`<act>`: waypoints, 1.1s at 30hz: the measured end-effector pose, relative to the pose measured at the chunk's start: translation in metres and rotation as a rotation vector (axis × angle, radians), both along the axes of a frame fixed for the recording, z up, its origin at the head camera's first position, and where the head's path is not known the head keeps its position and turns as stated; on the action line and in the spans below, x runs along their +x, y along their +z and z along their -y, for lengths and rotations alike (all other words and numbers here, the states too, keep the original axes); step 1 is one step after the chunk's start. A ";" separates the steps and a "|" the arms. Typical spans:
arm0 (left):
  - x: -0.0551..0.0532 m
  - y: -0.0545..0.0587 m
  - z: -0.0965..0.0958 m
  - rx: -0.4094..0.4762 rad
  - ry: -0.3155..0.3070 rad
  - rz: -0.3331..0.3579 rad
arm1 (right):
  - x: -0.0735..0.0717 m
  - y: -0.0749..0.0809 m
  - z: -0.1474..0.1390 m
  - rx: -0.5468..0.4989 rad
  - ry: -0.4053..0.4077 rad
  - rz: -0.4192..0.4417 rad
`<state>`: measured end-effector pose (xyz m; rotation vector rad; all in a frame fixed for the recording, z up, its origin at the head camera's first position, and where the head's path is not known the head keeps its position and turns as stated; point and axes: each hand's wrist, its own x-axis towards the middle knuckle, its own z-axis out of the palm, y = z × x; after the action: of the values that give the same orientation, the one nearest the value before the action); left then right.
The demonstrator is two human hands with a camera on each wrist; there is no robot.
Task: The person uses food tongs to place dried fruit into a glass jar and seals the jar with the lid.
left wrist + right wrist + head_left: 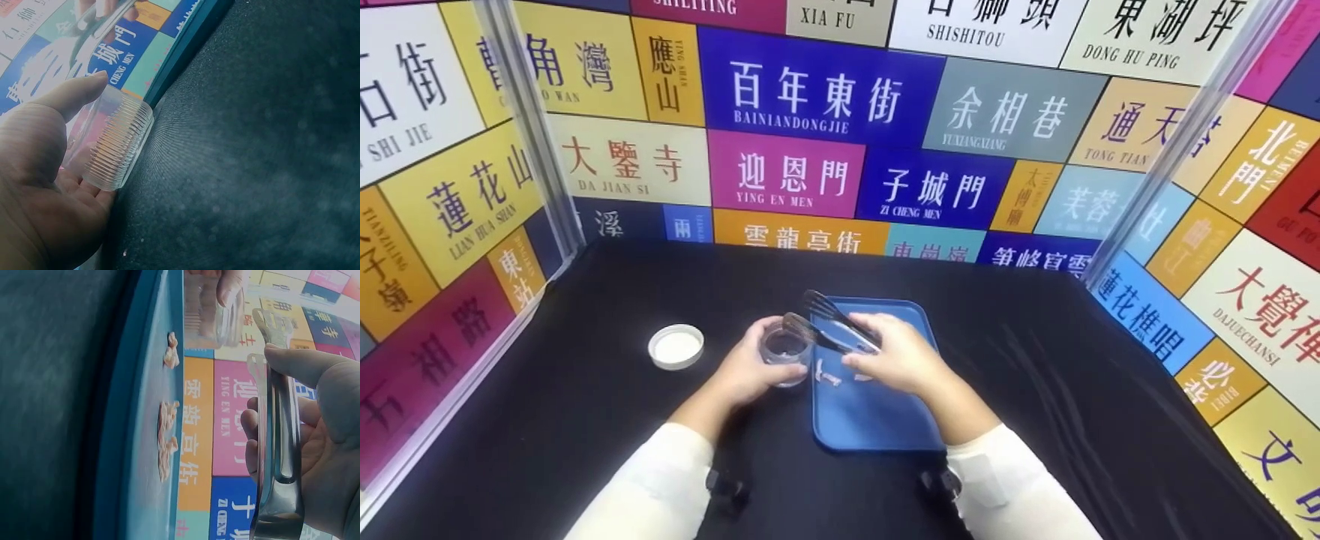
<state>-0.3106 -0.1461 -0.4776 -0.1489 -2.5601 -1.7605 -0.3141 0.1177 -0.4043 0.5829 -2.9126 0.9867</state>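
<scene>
My left hand (746, 360) grips a clear ribbed jar (784, 351) just left of the blue tray (877, 420). The jar's mouth is uncovered, and a few dark specks show inside it. With my right hand (901, 351) I hold metal tongs (284, 427) over the tray. Their two arms stand apart with nothing visible between the tips, and in the head view one tip reaches the jar's rim. Small pale pinkish pieces (167, 416) lie on the tray beneath the tongs. Exactly what they are cannot be told.
A round white lid (676, 346) lies on the black tablecloth (607, 300), left of the jar. Panels printed with place names (817, 90) stand behind and on both sides of the table, with clear posts (1155, 150) at the corners.
</scene>
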 end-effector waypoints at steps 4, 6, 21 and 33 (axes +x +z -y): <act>0.001 0.000 0.002 0.009 0.002 0.003 | 0.000 0.000 -0.013 -0.013 -0.016 -0.004; 0.001 -0.001 0.002 0.015 0.000 0.001 | -0.001 0.000 -0.019 -0.017 -0.022 -0.003; 0.002 0.000 0.003 0.013 -0.018 0.000 | -0.016 -0.009 -0.063 0.065 -0.093 -0.005; 0.002 0.001 0.000 0.024 -0.025 -0.006 | -0.021 -0.018 -0.081 0.113 -0.159 0.120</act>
<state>-0.3089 -0.1464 -0.4768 -0.1865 -2.5431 -1.7958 -0.3355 0.1991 -0.4223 0.2983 -3.0779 0.8724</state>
